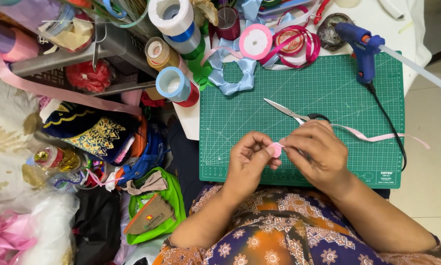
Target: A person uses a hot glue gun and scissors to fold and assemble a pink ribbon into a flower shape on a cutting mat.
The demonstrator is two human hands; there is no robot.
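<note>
My left hand (248,158) and my right hand (314,149) meet over the near part of a green cutting mat (328,83). Between their fingertips they pinch a small folded piece of pink ribbon (276,149). A long pink ribbon tail (377,137) trails from under my right hand toward the right, past the mat's edge. Silver scissors with black handles (291,113) lie shut on the mat just beyond my right hand.
A blue glue gun (360,46) with a black cord stands at the mat's far right corner. A light blue ribbon bow (235,73), a pink ribbon spool (255,41) and magenta ribbon (299,46) lie at the far edge. Ribbon rolls (174,83) and cluttered bags fill the left.
</note>
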